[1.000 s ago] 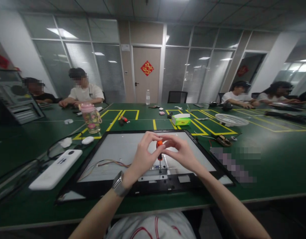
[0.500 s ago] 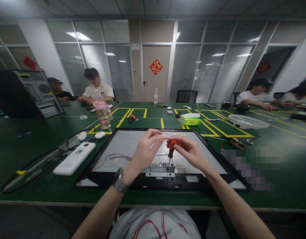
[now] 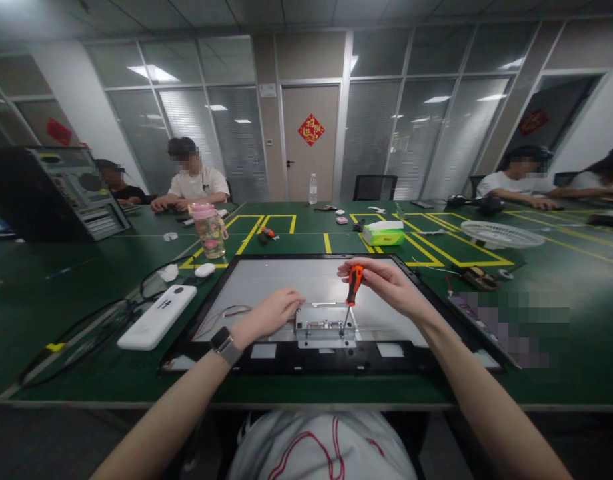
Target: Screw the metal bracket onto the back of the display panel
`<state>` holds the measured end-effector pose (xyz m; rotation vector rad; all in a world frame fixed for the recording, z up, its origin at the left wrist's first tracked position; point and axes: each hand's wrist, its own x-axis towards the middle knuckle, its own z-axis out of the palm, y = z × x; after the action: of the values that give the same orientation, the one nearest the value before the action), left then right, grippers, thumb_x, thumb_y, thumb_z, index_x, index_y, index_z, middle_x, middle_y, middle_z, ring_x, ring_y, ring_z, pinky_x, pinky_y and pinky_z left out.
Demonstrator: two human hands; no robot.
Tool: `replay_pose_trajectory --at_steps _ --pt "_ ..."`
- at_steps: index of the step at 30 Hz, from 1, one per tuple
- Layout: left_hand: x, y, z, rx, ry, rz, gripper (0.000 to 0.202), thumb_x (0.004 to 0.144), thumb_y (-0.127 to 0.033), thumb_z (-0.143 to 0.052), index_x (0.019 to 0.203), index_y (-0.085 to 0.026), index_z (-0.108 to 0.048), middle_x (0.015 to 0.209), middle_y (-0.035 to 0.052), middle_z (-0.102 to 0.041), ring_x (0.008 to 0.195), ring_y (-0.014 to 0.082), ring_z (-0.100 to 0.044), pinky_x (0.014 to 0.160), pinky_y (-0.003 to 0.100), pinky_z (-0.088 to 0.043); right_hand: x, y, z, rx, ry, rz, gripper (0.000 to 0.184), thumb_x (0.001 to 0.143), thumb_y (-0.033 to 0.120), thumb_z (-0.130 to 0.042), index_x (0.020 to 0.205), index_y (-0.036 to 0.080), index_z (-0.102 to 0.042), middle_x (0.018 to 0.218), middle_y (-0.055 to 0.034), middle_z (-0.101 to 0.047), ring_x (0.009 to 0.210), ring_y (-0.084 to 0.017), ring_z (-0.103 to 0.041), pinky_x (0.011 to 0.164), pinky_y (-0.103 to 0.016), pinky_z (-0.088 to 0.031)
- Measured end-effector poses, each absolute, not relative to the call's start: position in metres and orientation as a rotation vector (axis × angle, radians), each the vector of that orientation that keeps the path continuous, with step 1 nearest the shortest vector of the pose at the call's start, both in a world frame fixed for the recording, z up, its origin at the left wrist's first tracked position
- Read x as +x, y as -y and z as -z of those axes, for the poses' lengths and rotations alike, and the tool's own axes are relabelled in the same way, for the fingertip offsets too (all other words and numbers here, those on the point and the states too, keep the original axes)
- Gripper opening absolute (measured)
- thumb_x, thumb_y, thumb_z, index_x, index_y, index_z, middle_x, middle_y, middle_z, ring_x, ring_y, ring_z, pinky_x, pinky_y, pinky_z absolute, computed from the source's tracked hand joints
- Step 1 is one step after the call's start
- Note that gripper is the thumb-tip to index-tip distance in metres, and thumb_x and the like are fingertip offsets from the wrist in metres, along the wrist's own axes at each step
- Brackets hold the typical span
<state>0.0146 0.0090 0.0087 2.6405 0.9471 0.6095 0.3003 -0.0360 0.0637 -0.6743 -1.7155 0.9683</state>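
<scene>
With my right hand [image 3: 394, 285] pinching the tilted screwdriver [image 3: 355, 285], I'd best straighten it, left hand [image 3: 267, 317] loosely spread beside the metal bracket [image 3: 319, 315]

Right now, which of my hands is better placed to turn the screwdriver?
Probably your right hand: its fingers hold the screwdriver by the handle, the shaft slanting down to the bracket's right end. Your left hand is by the bracket's left end, away from the handle.

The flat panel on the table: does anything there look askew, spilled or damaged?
Nothing visible looks spilled or damaged on the flat panel. Only the screwdriver leans, its tip down at the metal bracket, but the right hand holds it.
</scene>
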Motion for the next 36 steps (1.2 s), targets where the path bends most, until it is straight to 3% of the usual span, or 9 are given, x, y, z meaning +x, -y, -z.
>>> replay_pose_trajectory --at_steps 5,8,11,14,16,18,25,32,36 --pt "0.015 -0.016 -0.012 2.744 -0.959 -0.486 0.036 0.090 -0.005 -0.042 0.110 -0.019 -0.069 0.107 0.0073 -0.064 0.099 0.0195 -0.062 0.090 0.029 -0.047 0.296 0.037 -0.076 -0.892 1.826 -0.560 0.021 0.079 0.037 -0.073 0.090 0.019 -0.076 0.085 -0.0062 -0.070 0.078 -0.018 -0.067 0.069 -0.031 -0.055" --pt "0.017 -0.025 -0.015 2.905 -0.978 -0.352 0.036 0.091 -0.006 -0.043 0.110 -0.021 -0.069 0.105 0.0059 -0.065 0.094 0.0184 -0.064 0.084 0.026 -0.048 0.288 0.041 -0.083 -0.955 1.879 -0.344 0.021 0.086 0.034 -0.064 0.091 0.018 -0.076 0.085 -0.0070 -0.070 0.080 -0.019 -0.065 0.073 -0.032 -0.053" --pt "0.022 -0.035 -0.016 2.987 -1.028 -0.295 0.032 0.092 -0.008 -0.045 0.106 -0.021 -0.070 0.100 0.0063 -0.065 0.091 0.0196 -0.064 0.081 0.026 -0.048 0.284 0.041 -0.088 -0.899 1.959 -0.486 0.031 0.096 0.032 -0.046 0.105 0.018 -0.073 0.099 -0.0091 -0.073 0.091 -0.020 -0.067 0.081 -0.033 -0.051" --pt "0.028 -0.040 -0.013 3.035 -1.125 -0.298 0.029 0.094 -0.008 -0.043 0.107 -0.018 -0.067 0.098 0.0080 -0.063 0.091 0.0211 -0.062 0.080 0.029 -0.047 0.281 0.037 -0.087 -0.891 1.940 -0.621 0.026 0.091 0.035 -0.057 0.101 0.018 -0.074 0.090 -0.0070 -0.073 0.080 -0.019 -0.066 0.072 -0.031 -0.050" --pt "0.031 -0.039 -0.010 3.079 -1.174 -0.281 0.028 0.094 -0.007 -0.043 0.108 -0.017 -0.064 0.097 0.0080 -0.062 0.090 0.0209 -0.061 0.077 0.029 -0.047 0.277 0.032 -0.080 -0.936 1.834 -0.566 0.021 0.082 0.037 -0.069 0.087 0.018 -0.076 0.073 -0.0036 -0.068 0.067 -0.017 -0.061 0.064 -0.030 -0.047" --pt "0.032 -0.035 -0.007 3.134 -1.206 -0.242 0.026 0.093 -0.004 -0.044 0.106 -0.017 -0.062 0.096 0.0076 -0.062 0.087 0.0206 -0.060 0.075 0.029 -0.046 0.272 0.028 -0.070 -0.972 1.622 -0.432 0.021 0.077 0.039 -0.073 0.078 0.019 -0.075 0.070 -0.0026 -0.064 0.064 -0.016 -0.056 0.061 -0.029 -0.045" --pt "0.039 -0.019 -0.008 3.349 -1.223 -0.091 0.012 0.093 -0.007 -0.053 0.099 -0.015 -0.058 0.095 0.0075 -0.061 0.087 0.0224 -0.059 0.077 0.033 -0.044 0.273 0.030 -0.045 -0.733 1.489 -0.835 0.027 0.086 0.041 -0.064 0.107 0.025 -0.071 0.092 -0.0053 -0.073 0.087 -0.021 -0.068 0.081 -0.035 -0.053" --pt "0.049 -0.010 -0.007 3.472 -1.272 -0.021 0.005 0.091 -0.008 -0.058 0.094 -0.011 -0.059 0.091 0.0102 -0.063 0.085 0.0252 -0.060 0.072 0.035 -0.042 0.282 0.034 -0.045 -0.651 1.523 -0.790 0.015 0.083 0.039 -0.070 0.088 0.026 -0.074 0.093 -0.0039 -0.067 0.083 -0.018 -0.066 0.072 -0.031 -0.056" --pt "0.051 -0.009 -0.005 3.498 -1.279 -0.022 0.004 0.090 -0.007 -0.059 0.092 -0.011 -0.060 0.089 0.0099 -0.063 0.083 0.0252 -0.060 0.070 0.034 -0.041 0.289 0.036 -0.047 -0.692 1.577 -0.825 0.022 0.087 0.039 -0.065 0.102 0.027 -0.074 0.094 -0.0058 -0.073 0.088 -0.021 -0.070 0.081 -0.036 -0.057"
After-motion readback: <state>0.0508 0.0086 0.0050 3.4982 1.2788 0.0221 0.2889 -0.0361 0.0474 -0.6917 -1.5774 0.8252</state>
